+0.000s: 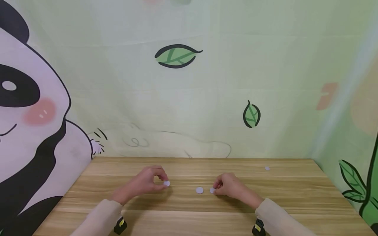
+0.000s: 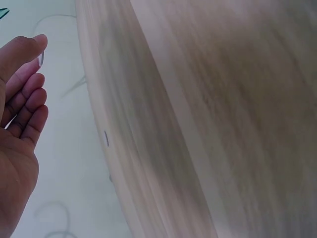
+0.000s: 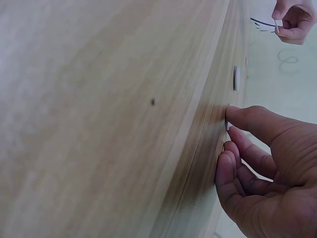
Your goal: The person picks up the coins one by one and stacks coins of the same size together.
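My left hand is raised a little above the table and pinches a small round white disc between thumb and forefinger. That disc appears nearly edge-on in the left wrist view. My right hand is down at the tabletop, its thumb and forefinger pinching another white disc by the edge. Between the hands lies a flat white disc, close to the right fingertips. In the right wrist view this middle disc looks thick, perhaps stacked; I cannot tell for sure.
One more white disc lies near the back right of the wooden table. Behind the table's back edge hangs a pale green backdrop printed with leaves and a panda. A small dark mark shows on the wood.
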`<state>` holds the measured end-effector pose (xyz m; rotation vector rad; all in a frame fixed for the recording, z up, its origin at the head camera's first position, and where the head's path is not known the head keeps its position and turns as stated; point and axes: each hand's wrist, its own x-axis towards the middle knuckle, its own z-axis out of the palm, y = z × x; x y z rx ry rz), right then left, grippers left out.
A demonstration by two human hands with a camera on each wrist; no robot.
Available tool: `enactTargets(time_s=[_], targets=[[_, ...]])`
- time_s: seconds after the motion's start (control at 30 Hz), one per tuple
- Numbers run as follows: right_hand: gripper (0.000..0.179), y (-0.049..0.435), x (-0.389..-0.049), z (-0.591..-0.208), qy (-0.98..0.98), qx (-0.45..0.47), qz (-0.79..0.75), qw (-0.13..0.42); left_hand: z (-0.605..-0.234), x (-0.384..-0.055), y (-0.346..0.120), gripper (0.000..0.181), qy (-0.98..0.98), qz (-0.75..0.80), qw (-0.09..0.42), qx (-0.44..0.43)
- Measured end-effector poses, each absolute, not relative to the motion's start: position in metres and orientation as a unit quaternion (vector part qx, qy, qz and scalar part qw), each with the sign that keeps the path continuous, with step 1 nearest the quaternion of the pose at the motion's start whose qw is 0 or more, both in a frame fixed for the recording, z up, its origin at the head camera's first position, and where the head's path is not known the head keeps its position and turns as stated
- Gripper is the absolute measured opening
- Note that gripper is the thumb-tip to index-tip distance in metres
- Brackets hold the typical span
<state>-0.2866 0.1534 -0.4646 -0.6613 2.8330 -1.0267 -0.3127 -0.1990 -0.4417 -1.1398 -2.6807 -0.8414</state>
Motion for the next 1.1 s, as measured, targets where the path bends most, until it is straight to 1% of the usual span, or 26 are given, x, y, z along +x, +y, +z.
enactTargets(time_s=[0.13,0.37,0.63,1.1], targets=[[0.013,0.153,-0.287,-0.465,0.919,-0.213,-0.331,0.025,-0.442,-0.31,-0.193,0.013,-0.878,-0.285,0.044,-0.381],[0.012,0.151,-0.286,-0.463,0.92,-0.202,-0.334,0.037,-0.442,-0.307,-0.187,0.014,-0.877,-0.277,0.042,-0.391],[0.012,0.152,-0.286,-0.463,0.92,-0.213,-0.327,0.028,-0.445,-0.306,-0.18,0.012,-0.875,-0.274,0.021,-0.399],[0.012,0.151,-0.286,-0.462,0.922,-0.197,-0.331,0.035,-0.444,-0.308,-0.166,0.012,-0.875,-0.268,0.021,-0.401]])
